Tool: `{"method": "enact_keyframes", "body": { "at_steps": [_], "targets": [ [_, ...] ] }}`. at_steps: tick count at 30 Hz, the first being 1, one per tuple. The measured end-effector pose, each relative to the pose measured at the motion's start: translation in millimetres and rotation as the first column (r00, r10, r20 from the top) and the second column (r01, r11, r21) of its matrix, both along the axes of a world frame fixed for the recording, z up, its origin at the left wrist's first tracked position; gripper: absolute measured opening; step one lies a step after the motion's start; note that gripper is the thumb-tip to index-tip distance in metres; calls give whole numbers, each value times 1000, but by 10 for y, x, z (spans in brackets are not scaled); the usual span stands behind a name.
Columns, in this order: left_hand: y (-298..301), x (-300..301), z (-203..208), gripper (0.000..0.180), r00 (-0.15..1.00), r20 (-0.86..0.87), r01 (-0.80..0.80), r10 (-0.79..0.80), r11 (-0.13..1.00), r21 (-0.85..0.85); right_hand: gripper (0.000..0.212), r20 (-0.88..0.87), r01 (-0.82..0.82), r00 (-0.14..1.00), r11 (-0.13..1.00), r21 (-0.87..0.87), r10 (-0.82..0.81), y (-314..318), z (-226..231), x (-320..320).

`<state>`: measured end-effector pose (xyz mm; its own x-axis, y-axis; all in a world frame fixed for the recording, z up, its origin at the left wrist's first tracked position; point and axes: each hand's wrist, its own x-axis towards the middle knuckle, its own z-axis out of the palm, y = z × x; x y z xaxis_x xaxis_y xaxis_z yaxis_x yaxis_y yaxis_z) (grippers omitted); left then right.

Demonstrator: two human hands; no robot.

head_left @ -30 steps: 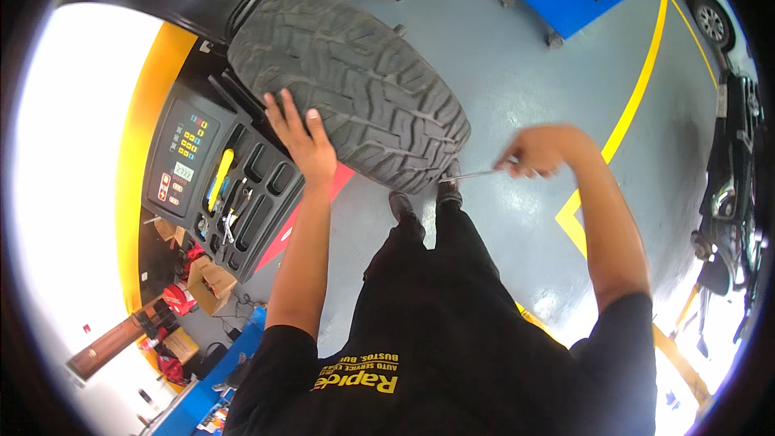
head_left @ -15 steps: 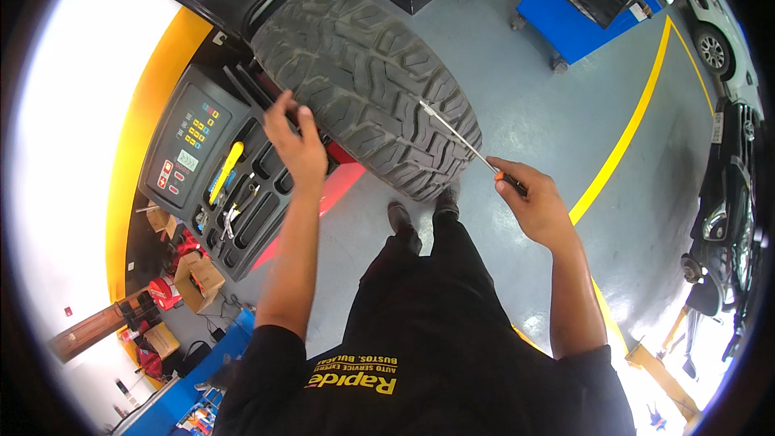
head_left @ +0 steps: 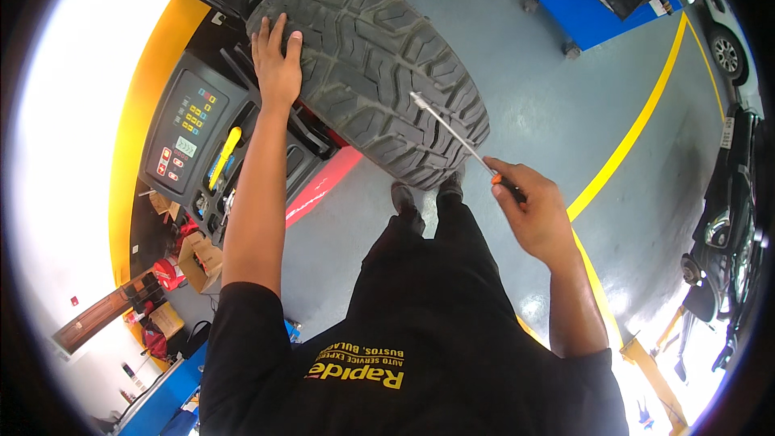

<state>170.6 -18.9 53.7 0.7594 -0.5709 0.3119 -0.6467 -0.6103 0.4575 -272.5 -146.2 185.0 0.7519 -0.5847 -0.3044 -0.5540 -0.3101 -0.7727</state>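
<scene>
Big tire (head_left: 367, 73): In the head view, it is black and fat, with deep bumps. It is in the upper middle, just ahead of the person's shoes (head_left: 408, 200). It seems to be up on the machine (head_left: 182, 125), but I cannot see what holds it.
Left grip (head_left: 277, 73): It is loose, with its fingers spread out on the left side of the tire. It seems to touch the bumps, but it grabs nothing.
Right grip (head_left: 534, 211): It is curled around the orange and black handle of a thin metal tool (head_left: 454, 134).
Tool tip (head_left: 417, 99): It points away from the right grip and shows over the tire. I cannot tell if it touches the rubber.
Machine tray: A yellow tool (head_left: 224, 157) lies here, beside the panel with colored buttons.
Work done: The tire is at the machine and the tool is in hand, so the setting up looks finished.
Work left: The work on the tire looks unfinished, I think, but I cannot tell how much is left.
Farther off: A blue cart (head_left: 581, 12) stands on the gray floor (head_left: 517, 56).
</scene>
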Motion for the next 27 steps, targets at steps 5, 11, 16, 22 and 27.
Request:
{"method": "enact_keyframes", "body": {
  "at_steps": [5, 11, 16, 22, 27],
  "targets": [
    [9, -40, -52, 59, 1000, 29, 10, -9, 1000, -26, 31, 8, -58, 998, 977, -206, 61, 233, -64, 319],
    [20, -112, -68, 59, 998, 58, -4, 7, 999, -52, 33, -134, -181, 981, 914, -364, 141, 350, 130, 480],
    [0, -180, -66, 59, 998, 62, -6, 12, 995, -101, 37, -337, -299, 926, 875, -380, 170, 575, 374, 616],
    [-67, -250, -139, 59, 997, 71, -7, 20, 983, -185, 37, -487, -457, 842, 788, -413, 234, 550, 675, 896],
    [-10, -298, -116, 57, 998, 58, -11, 24, 977, -212, 38, -582, -703, 702, 531, -474, 410, -114, 904, 1402]
  ]
}}
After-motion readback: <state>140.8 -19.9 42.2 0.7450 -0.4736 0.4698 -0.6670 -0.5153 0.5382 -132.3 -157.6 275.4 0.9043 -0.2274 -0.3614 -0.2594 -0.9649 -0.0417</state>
